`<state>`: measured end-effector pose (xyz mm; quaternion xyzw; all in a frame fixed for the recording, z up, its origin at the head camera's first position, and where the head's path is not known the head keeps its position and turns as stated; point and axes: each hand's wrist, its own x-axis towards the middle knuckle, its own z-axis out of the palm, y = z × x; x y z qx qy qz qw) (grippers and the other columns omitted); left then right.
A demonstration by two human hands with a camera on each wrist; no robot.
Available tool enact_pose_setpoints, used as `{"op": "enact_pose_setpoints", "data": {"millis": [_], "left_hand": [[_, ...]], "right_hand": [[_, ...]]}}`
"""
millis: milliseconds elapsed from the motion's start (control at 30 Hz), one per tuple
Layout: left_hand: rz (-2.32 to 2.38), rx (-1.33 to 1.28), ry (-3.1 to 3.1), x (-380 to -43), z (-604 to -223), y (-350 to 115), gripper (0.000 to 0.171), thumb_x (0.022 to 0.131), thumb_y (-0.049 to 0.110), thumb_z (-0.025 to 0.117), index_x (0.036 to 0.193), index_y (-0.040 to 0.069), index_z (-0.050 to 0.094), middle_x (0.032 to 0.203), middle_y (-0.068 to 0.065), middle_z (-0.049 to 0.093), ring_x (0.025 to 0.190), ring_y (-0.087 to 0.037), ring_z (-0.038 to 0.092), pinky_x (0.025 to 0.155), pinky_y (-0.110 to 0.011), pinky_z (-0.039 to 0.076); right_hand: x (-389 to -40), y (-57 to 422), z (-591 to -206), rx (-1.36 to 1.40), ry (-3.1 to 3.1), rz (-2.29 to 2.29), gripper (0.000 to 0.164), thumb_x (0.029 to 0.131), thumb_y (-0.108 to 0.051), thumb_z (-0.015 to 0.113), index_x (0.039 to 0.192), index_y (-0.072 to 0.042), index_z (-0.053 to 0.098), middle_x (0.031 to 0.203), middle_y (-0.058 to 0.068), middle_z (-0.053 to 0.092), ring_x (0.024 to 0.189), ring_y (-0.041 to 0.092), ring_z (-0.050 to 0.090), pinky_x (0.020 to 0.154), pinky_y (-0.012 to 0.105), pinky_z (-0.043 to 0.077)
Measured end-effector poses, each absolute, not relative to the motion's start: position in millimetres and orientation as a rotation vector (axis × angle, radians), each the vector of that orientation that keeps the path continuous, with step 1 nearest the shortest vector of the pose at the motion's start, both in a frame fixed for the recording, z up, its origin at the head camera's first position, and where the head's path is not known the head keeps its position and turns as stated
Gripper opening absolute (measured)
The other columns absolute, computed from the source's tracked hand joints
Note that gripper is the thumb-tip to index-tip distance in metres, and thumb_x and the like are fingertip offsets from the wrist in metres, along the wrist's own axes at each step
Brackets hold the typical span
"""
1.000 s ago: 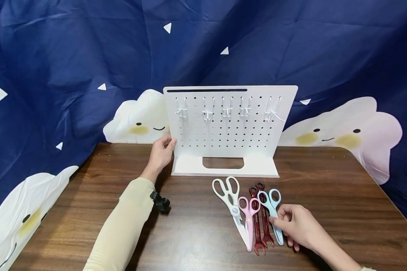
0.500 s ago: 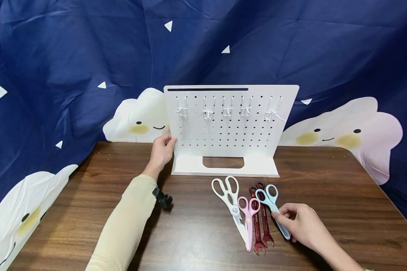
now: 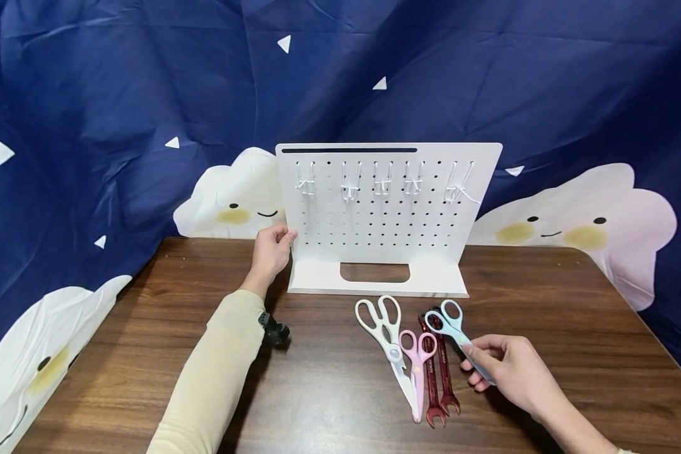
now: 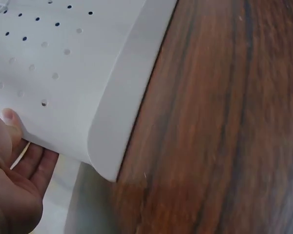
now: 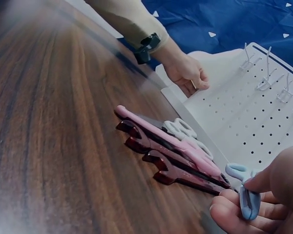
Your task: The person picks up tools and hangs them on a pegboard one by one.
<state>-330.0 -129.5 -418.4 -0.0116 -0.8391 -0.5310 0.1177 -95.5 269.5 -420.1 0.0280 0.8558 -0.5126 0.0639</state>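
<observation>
My right hand (image 3: 519,372) pinches a pair of light blue scissors (image 3: 451,323) by the blades, handle loops pointing away toward the board. In the right wrist view the blue scissors (image 5: 250,201) lie between thumb and fingers. At the left edge of a white pegboard (image 3: 374,221), my left hand (image 3: 271,252) grips with the thumb in front and fingers behind, as the left wrist view shows at the board's edge (image 4: 63,122). Beside the blue scissors lie two dark red wrenches (image 3: 434,384), pink scissors (image 3: 417,372) and white scissors (image 3: 387,331).
Several white wire hooks (image 3: 382,183) hang in a row on the upper board. The board's base has a cut-out slot and rests on the brown wooden table (image 3: 329,378). A blue curtain (image 3: 340,69) with cloud shapes hangs behind.
The right hand has lifted and tilted the blue scissors, their loops shifting away and slightly left, their tips swinging right. The left hand stays at the board's edge.
</observation>
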Motion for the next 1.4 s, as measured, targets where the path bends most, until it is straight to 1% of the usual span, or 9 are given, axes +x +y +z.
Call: {"op": "enact_pose_setpoints", "data": {"millis": [100, 167, 400, 667, 1033, 1167, 1333, 1400], "left_hand": [[-1.538, -0.07, -2.457, -331.7, -419.0, -131.6, 0.026, 0.107, 0.014, 0.069, 0.096, -0.008, 0.075, 0.068, 0.006, 0.051, 0.073, -0.015, 0.046, 0.067, -0.026, 0.038], [-1.53, -0.09, -2.458, -332.5, -419.1, -132.6, 0.026, 0.106, 0.014, 0.07, 0.096, -0.009, 0.075, 0.066, 0.008, 0.049, 0.071, -0.014, 0.045, 0.065, -0.026, 0.037], [-1.548, -0.112, -2.447, -331.9, -419.8, -133.2, 0.027, 0.107, 0.014, 0.069, 0.095, -0.009, 0.075, 0.065, 0.008, 0.049, 0.068, -0.013, 0.045, 0.062, -0.024, 0.037], [-1.544, -0.11, -2.432, -332.4, -421.0, -132.0, 0.025, 0.106, 0.015, 0.07, 0.092, -0.006, 0.075, 0.065, 0.008, 0.048, 0.067, -0.012, 0.043, 0.061, -0.024, 0.035], [-1.569, -0.149, -2.424, -332.6, -422.7, -135.3, 0.026, 0.107, 0.013, 0.069, 0.091, -0.008, 0.073, 0.065, 0.006, 0.05, 0.066, -0.011, 0.045, 0.061, -0.024, 0.036], [-1.573, -0.16, -2.435, -333.1, -423.0, -135.8, 0.028, 0.107, 0.014, 0.067, 0.089, -0.008, 0.07, 0.064, 0.008, 0.048, 0.067, -0.012, 0.044, 0.062, -0.024, 0.036], [-1.56, -0.185, -2.45, -334.3, -423.1, -135.5, 0.03, 0.108, 0.014, 0.066, 0.086, -0.006, 0.067, 0.064, 0.007, 0.046, 0.066, -0.013, 0.043, 0.061, -0.025, 0.035], [-1.571, -0.197, -2.447, -334.7, -423.2, -135.3, 0.029, 0.109, 0.013, 0.065, 0.087, -0.005, 0.067, 0.065, 0.007, 0.046, 0.065, -0.012, 0.042, 0.06, -0.025, 0.034]], "right_hand": [[-97.0, 269.3, -418.7, 0.074, 2.562, -1.588, 0.026, 0.108, -0.007, 0.063, 0.117, 0.017, 0.068, 0.088, 0.014, 0.078, 0.062, 0.014, 0.072, 0.061, 0.034, 0.064], [-98.4, 269.0, -418.0, 0.055, 2.558, -1.612, 0.026, 0.108, -0.005, 0.062, 0.118, 0.018, 0.067, 0.089, 0.014, 0.079, 0.063, 0.014, 0.073, 0.061, 0.035, 0.064], [-102.0, 265.7, -416.7, 0.027, 2.52, -1.677, 0.028, 0.109, -0.004, 0.06, 0.123, 0.02, 0.065, 0.091, 0.014, 0.08, 0.066, 0.014, 0.074, 0.064, 0.035, 0.065], [-105.0, 262.5, -413.5, -0.011, 2.519, -1.683, 0.03, 0.109, -0.003, 0.059, 0.127, 0.021, 0.063, 0.097, 0.018, 0.08, 0.071, 0.015, 0.077, 0.067, 0.034, 0.065], [-114.5, 253.8, -405.1, -0.11, 2.549, -1.678, 0.03, 0.109, -0.003, 0.06, 0.129, 0.02, 0.063, 0.099, 0.02, 0.081, 0.072, 0.014, 0.077, 0.067, 0.033, 0.065], [-118.8, 251.8, -402.8, -0.148, 2.534, -1.719, 0.031, 0.109, -0.002, 0.059, 0.128, 0.022, 0.062, 0.097, 0.017, 0.081, 0.072, 0.013, 0.077, 0.067, 0.032, 0.065], [-124.2, 249.5, -399.0, -0.201, 2.555, -1.741, 0.03, 0.109, -0.003, 0.059, 0.126, 0.021, 0.063, 0.095, 0.01, 0.082, 0.072, 0.012, 0.077, 0.067, 0.033, 0.065], [-126.6, 247.7, -397.1, -0.228, 2.563, -1.753, 0.029, 0.109, -0.003, 0.059, 0.126, 0.021, 0.064, 0.094, 0.007, 0.082, 0.072, 0.012, 0.077, 0.067, 0.033, 0.065]]}}
